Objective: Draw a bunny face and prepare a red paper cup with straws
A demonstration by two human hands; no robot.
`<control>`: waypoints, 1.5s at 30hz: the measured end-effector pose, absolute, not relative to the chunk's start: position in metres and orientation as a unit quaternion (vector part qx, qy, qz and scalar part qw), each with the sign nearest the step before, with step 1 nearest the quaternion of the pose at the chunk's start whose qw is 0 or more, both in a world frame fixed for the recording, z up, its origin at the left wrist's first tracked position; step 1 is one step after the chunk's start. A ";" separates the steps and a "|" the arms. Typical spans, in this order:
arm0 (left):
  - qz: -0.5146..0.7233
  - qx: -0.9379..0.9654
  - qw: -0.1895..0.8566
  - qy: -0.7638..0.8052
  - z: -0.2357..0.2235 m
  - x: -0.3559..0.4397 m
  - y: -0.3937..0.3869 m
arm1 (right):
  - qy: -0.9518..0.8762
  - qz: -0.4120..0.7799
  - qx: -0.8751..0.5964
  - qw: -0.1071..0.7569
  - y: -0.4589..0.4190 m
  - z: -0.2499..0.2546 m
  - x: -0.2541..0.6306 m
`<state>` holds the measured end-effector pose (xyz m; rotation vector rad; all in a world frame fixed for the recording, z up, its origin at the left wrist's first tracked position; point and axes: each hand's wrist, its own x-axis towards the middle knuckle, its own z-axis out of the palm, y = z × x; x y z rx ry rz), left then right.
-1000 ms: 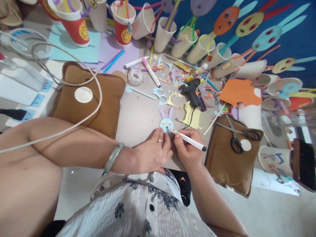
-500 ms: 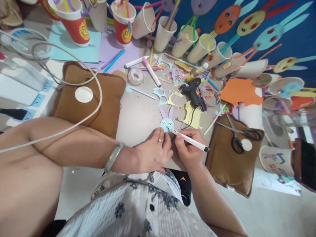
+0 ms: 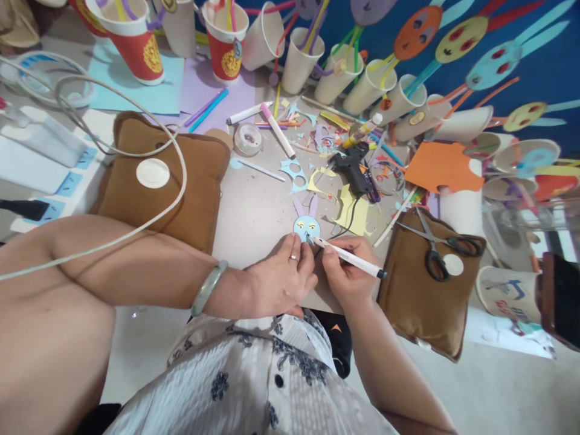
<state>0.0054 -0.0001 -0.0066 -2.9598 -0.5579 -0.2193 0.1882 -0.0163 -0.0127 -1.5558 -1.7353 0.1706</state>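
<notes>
A light-blue paper rabbit face (image 3: 301, 226) with purple ears and yellow eyes lies flat on the table in front of me. My left hand (image 3: 281, 272) rests on its lower edge, fingers stretched out and lying flat, covering that part. A white marker pen (image 3: 356, 260) with a black end is pinched in my right hand (image 3: 347, 272). Its tip meets the face near the small dark mouth lines, to the right of my left fingertips.
Brown cushions (image 3: 172, 175) flank the hands; scissors (image 3: 432, 244) lie on the right one. Beyond sit a black glue gun (image 3: 353, 169), paper scraps, tape (image 3: 248, 139) and a pink-capped marker (image 3: 278, 131). Paper cups (image 3: 302, 60) line the back. A white cable (image 3: 183, 163) loops over the left cushion.
The marker pen has shifted very slightly, its black end a little further right, while its tip stays at the mouth. My left hand keeps its place.
</notes>
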 end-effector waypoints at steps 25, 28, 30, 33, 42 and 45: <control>-0.083 -0.977 0.070 -0.185 -0.009 0.006 0.000 | -0.693 0.072 -0.596 0.400 -0.016 -0.012 0.188; -0.086 -0.977 0.073 -0.181 -0.008 0.005 0.001 | -0.695 0.074 -0.595 0.396 -0.016 -0.011 0.188; -0.085 -0.977 0.075 -0.180 -0.007 0.005 0.001 | -0.696 0.069 -0.593 0.399 -0.016 -0.011 0.188; -0.079 -0.978 0.075 -0.177 -0.006 0.005 0.002 | -0.695 0.066 -0.591 0.404 -0.016 -0.011 0.188; -0.085 -0.979 0.072 -0.173 -0.006 0.004 0.002 | -0.700 0.077 -0.594 0.389 -0.017 -0.013 0.189; -0.088 -0.977 0.075 -0.176 -0.007 0.004 0.002 | -0.701 0.077 -0.595 0.385 -0.018 -0.013 0.189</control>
